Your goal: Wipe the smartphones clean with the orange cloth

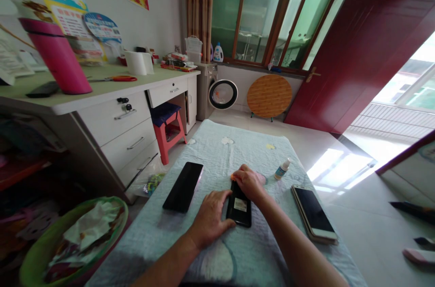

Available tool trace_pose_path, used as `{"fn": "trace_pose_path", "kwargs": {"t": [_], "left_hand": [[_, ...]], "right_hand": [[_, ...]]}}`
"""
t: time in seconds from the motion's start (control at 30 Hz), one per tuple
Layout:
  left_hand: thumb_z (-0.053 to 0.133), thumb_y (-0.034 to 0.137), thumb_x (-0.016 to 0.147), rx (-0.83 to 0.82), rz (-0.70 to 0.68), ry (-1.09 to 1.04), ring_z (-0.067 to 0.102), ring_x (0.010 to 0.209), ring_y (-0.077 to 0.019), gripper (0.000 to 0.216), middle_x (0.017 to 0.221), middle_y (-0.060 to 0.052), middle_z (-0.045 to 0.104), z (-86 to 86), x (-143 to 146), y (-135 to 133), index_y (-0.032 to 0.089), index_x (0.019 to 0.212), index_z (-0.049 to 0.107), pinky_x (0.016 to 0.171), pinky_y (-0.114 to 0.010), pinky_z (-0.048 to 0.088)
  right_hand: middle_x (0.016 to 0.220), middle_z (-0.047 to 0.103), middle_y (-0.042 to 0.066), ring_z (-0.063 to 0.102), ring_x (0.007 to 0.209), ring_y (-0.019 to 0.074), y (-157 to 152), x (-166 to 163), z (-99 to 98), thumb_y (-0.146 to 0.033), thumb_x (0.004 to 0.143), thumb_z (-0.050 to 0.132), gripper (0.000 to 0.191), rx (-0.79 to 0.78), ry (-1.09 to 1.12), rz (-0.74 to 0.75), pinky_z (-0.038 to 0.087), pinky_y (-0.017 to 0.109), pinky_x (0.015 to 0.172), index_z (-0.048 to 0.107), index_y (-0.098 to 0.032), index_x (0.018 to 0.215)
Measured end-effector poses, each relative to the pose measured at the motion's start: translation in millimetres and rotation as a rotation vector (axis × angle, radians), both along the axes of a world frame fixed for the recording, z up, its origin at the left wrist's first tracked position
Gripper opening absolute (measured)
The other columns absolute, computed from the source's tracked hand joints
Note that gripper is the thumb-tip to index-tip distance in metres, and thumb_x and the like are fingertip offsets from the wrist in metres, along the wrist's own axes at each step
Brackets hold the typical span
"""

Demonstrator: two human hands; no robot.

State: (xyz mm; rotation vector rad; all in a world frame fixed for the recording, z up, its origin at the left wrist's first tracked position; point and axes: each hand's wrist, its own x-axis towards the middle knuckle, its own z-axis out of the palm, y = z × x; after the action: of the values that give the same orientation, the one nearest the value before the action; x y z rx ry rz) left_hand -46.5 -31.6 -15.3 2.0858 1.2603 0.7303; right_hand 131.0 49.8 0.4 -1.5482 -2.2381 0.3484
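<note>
A black phone (239, 215) with a pale patch on its upward side lies on the cloth-covered table. My left hand (212, 214) grips its left side, fingers along the edge and thumb by the lower corner. Over the phone's far end is my right hand (247, 180), its fingers pinched together on a small orange item. Only a bit of that item shows, so its kind is unclear. To the left lies another black phone (184, 187). A small spray bottle (282, 169) stands beyond my right hand, and a white-edged phone (314, 214) lies farther right.
A light blue quilted cloth (234, 142) covers the table. A green waste basket (73, 241) stands at the lower left. Along the left wall is a white desk (118, 117) with a pink bottle (64, 58). Behind are a red stool (168, 135) and a washing machine (207, 88).
</note>
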Motion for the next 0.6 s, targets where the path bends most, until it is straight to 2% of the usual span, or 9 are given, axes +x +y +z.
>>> {"fn": "trace_pose_path", "kwargs": {"t": [0.17,0.3,0.47,0.6], "left_hand": [[0.075,0.031,0.073,0.069,0.021,-0.081,0.042,0.129,-0.0334,0.088,0.142,-0.014,0.041,-15.0,-1.0,0.5,0.023,0.146,0.026,0.106,-0.052,0.035],[0.075,0.035,0.073,0.118,0.007,-0.092,0.031,0.137,-0.0347,0.097,0.148,-0.016,0.033,-23.9,-2.7,1.8,0.021,0.149,0.017,0.109,-0.054,0.031],[0.072,0.038,0.076,0.119,-0.014,-0.051,0.037,0.134,-0.0354,0.092,0.148,-0.015,0.038,-21.3,-4.0,3.2,0.023,0.150,0.019,0.109,-0.056,0.031],[0.071,0.040,0.077,0.072,-0.031,-0.007,0.046,0.126,-0.0326,0.080,0.139,-0.012,0.051,-10.3,-3.4,3.0,0.022,0.145,0.035,0.107,-0.051,0.034]], "right_hand": [[0.086,0.056,0.002,0.054,0.077,0.0111,-19.7,-0.8,-2.6,-0.012,0.088,0.054,0.022,-0.050,0.083,0.155,0.042,0.022,0.073,0.074,-0.018,0.081],[0.087,0.054,0.001,0.054,0.078,0.0110,-44.0,0.1,8.9,-0.007,0.084,0.054,0.023,-0.133,0.145,0.243,0.043,0.021,0.073,0.074,-0.020,0.084],[0.086,0.052,0.000,0.051,0.072,0.0100,-72.3,0.3,24.2,-0.006,0.083,0.051,0.028,-0.212,0.168,0.332,0.043,0.021,0.069,0.074,-0.023,0.084],[0.085,0.051,0.001,0.051,0.072,0.0102,-85.5,2.7,23.6,-0.013,0.087,0.051,0.025,-0.218,0.180,0.353,0.041,0.021,0.066,0.073,-0.023,0.082]]}}
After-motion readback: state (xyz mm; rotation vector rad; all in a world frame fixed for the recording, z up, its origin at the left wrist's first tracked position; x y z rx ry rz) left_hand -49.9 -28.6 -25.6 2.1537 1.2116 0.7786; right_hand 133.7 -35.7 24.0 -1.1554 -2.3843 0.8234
